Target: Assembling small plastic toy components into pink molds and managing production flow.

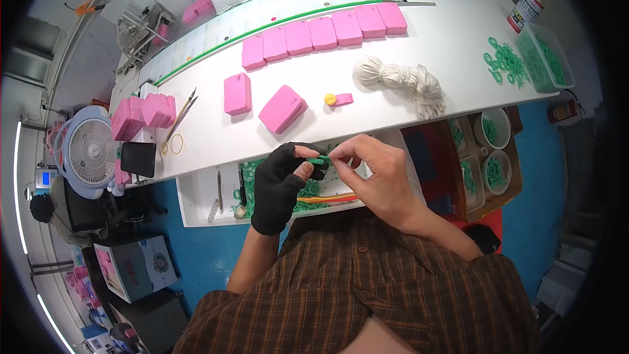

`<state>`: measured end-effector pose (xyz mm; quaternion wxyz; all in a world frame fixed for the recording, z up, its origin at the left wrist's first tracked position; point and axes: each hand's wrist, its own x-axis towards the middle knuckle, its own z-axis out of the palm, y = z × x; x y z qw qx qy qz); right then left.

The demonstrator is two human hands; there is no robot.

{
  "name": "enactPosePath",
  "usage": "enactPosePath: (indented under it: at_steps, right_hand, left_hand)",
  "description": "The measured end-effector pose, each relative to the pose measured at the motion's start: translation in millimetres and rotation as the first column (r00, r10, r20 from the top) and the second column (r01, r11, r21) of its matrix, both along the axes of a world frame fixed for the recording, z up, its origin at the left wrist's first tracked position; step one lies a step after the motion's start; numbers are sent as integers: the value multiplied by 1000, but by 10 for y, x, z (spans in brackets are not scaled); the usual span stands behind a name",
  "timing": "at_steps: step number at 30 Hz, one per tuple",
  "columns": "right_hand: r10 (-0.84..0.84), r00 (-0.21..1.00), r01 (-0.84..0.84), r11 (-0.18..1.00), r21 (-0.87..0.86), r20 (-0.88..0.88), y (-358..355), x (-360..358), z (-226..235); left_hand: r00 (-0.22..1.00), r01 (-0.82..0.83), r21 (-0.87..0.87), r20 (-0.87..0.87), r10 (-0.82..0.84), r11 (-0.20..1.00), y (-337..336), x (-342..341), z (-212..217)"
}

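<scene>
Black-gloved left hand (274, 189) pinches a slim green piece (316, 161).

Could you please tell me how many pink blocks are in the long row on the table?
7: the leftmost block, five middle blocks continuing rightward, and the rightmost block, behind the white cloth bundle. Any stacked underneath would be hidden.

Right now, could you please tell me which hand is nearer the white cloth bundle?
Right. The right hand is below the white cloth bundle in view, slightly left; the left hand is farther off, lower left.
</scene>
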<state>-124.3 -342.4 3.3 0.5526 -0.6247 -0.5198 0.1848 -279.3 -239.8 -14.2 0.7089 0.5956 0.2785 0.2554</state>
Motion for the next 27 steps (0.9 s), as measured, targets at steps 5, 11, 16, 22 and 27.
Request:
enactPosePath:
  at_steps: [5, 11, 16, 22, 27]
  right_hand:
    - [18, 999, -18, 1000, 5, -29, 7, 13, -13]
    - [-1, 999, 2, 1000, 13, -52, -60, 52, -28]
    - [-33, 998, 37, 997, 63, -58, -174, 141, -127]
    - [-259, 962, 269, 955, 128, -84, -550, 525, -225]
    - [-605, 770, 591, 796, -127, -203, -1176, 1088, -667]
  left_hand:
    - [1000, 0, 26, -5, 0, 1000, -3, -2, 23]
    - [1000, 19, 35, 0, -19, 999, -43, 59, 51]
    - [998, 16, 124, -54, -9, 992, -83, 159, 97]
    - [998, -47, 281, -34, 59, 959, -215, 366, 115]
    - [985, 18, 295, -169, 34, 955, -220, 523, 104]
